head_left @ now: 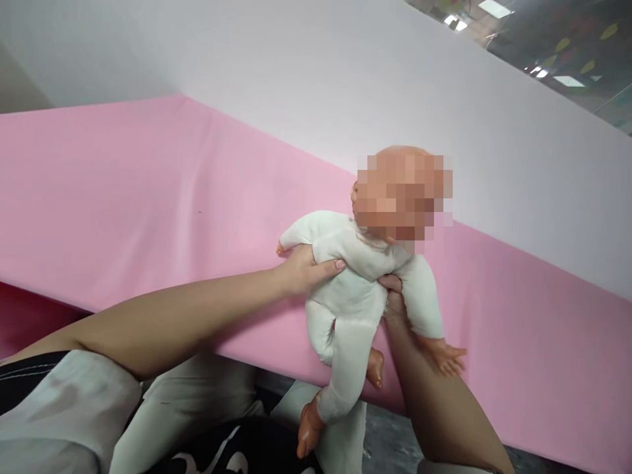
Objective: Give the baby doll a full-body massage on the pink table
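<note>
A baby doll (350, 289) with a white cloth body and plastic head, hands and feet is held up in front of me, tilted. My left hand (309, 268) grips one side of its chest, the thumb lying across the front. On the doll's other side my right hand (392, 286) holds it under the arm, with most of the fingers hidden behind the body. One doll foot (310, 428) hangs down over my lap, past the near edge of the pink padded bench (123, 191).
A white wall (276, 72) rises behind the bench. Glass with ceiling lights (494, 9) showing in it is at the top right. Below the bench edge are my legs in light trousers (197, 401) and a dark floor (395, 438).
</note>
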The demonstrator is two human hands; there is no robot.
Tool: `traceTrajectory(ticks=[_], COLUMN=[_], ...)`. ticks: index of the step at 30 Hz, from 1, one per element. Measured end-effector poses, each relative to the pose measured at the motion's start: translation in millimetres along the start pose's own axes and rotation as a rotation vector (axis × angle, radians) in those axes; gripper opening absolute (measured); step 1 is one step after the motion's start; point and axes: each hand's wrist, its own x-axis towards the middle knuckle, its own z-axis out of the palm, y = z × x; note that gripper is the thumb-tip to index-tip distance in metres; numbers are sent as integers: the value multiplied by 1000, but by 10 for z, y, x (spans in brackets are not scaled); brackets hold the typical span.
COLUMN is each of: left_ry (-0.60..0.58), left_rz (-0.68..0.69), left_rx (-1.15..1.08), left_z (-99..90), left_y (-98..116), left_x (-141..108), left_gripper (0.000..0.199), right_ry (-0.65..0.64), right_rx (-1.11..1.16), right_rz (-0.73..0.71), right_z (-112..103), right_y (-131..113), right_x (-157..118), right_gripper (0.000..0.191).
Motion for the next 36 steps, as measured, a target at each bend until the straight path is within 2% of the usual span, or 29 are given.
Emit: traceTrajectory(ticks=[4, 8, 11, 16, 20, 23, 27, 29, 32, 34, 36], left_ry=[52, 135, 153, 119, 106, 72, -45, -111, -138, -77, -55], left_rz=[-149, -309, -390, -475, -574, -628, -623, -623, -573, -419, -199], left_rx=[-30, 4, 67, 113, 317, 579, 871, 989, 1128, 1160, 1067], left_z=[1, -13, -44, -109, -149, -191, -289, -342, -395, -405, -401], left_y=[86, 149, 93, -23, 3, 43, 58, 60, 71, 80, 79], left_x=[25, 60, 93, 136, 181, 222, 278, 302, 320, 314, 295], left_gripper=[67, 67, 65, 58, 55, 67, 80, 82, 78, 68, 54], right_ry=[-15, -74, -59, 11, 72, 120, 169, 172, 228, 278, 245], right_rx=[95, 48, 70, 111, -48, -375, -1072, -1266, -1284, -1141, -972], right_rz=[25, 167, 247, 258, 268, 238, 149, 104, 5, -128, -251], right_z=[21, -11, -70, -158, -218, -271, -327, -333, -300, -252, -192], right_y=[-51, -77, -25, 96, 141, 107, -9, -52, -67, -59, -54], right_x=[4, 53, 114, 206, 261, 294, 317, 314, 283, 241, 187], right_gripper=[54, 47, 43, 39, 32, 38, 51, 53, 41, 26, 16])
